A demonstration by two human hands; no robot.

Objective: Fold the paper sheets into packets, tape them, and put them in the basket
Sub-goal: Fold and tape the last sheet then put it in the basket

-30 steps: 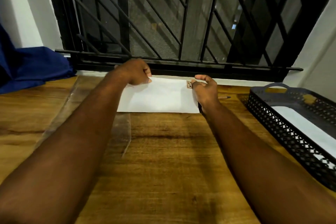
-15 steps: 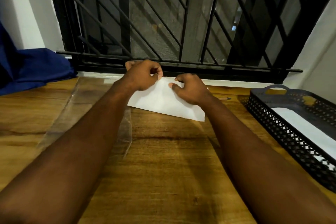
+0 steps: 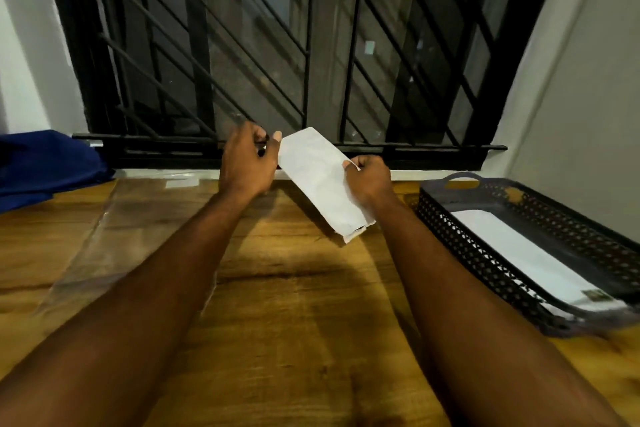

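White folded paper packet (image 3: 318,180), held tilted above the wooden counter's (image 3: 294,305) far edge: left hand (image 3: 247,163) pinches its corner, right hand (image 3: 369,180) grips its side, likely bound for the dark perforated basket (image 3: 478,260).

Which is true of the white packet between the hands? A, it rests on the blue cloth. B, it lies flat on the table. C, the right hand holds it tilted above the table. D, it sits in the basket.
C: the right hand grips the packet by its edge, tilted above the table, outside the basket.
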